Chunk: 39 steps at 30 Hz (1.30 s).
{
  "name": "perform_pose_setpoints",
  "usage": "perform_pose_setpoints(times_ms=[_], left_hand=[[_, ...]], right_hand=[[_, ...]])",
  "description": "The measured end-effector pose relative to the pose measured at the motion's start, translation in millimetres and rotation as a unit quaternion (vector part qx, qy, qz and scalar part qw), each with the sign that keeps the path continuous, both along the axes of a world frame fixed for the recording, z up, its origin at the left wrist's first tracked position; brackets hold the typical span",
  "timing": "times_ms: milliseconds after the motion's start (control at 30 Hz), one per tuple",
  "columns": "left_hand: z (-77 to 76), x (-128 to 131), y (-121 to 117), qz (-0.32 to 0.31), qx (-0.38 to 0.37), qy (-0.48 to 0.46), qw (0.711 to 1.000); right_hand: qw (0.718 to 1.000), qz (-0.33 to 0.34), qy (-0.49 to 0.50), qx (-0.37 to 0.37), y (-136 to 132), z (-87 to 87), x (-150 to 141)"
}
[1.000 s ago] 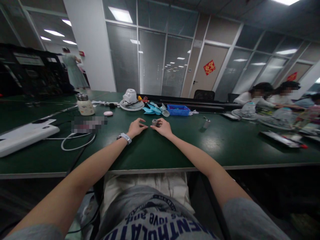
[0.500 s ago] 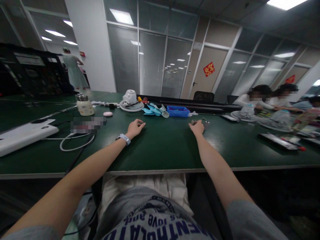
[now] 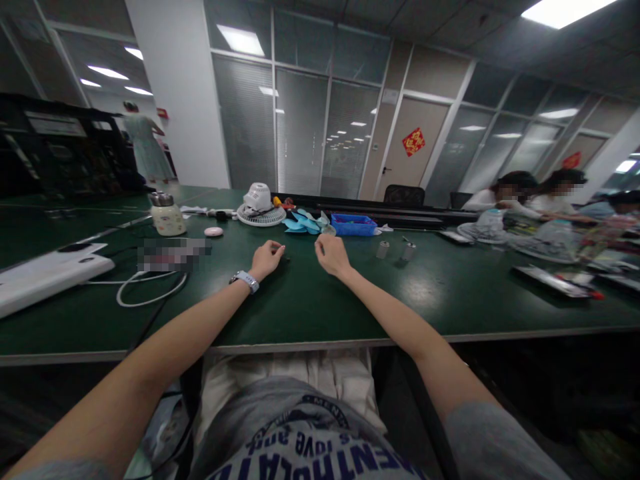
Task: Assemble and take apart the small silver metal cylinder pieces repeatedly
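"Cylinders [image 3: 383,250]: where?"
"On the table [image 3: 310,307], at three o'clock from right hand [image 3: 332,255]."
"Grip?"
"Curled, right and left hand [image 3: 269,259]; can't tell if holding anything."
"Step?"
"Likely between grasps; seems to call next for careful pinching."

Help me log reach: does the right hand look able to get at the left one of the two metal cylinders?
Probably yes: nothing visible stands between the right hand and the left cylinder, and the right cylinder sits on its far side, so it shouldn't block the way.
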<state>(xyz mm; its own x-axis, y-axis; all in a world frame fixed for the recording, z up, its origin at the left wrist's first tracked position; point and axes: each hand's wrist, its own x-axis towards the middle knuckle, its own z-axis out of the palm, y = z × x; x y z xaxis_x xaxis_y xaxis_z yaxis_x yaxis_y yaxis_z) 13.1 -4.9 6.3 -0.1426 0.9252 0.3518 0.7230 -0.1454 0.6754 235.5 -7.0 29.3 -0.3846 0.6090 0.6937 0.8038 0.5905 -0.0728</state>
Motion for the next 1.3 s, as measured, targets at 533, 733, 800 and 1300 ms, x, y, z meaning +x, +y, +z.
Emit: perform_pose_setpoints(times_ms=[533, 733, 800, 1300], left_hand=[[-1.5, 1, 0, 0.001, 0.013, -0.009, 1.0], [-0.1, 1, -1, 0.002, 0.007, 0.0, 1.0], [0.0, 1, -1, 0.004, 0.007, 0.002, 1.0], [-4.1, -2, 4, 0.001, 0.001, 0.002, 1.0]], right_hand=[[0.97, 0.149, -0.094, -0.17, -10, -27.6, -47], [0.982, 0.122, -0.065, -0.13, -14, -23.0, -41], [0.984, 0.096, -0.052, -0.141, -13, -20.5, -37], [0.925, -0.328, 0.192, -0.021, 32, 9.6, 158]])
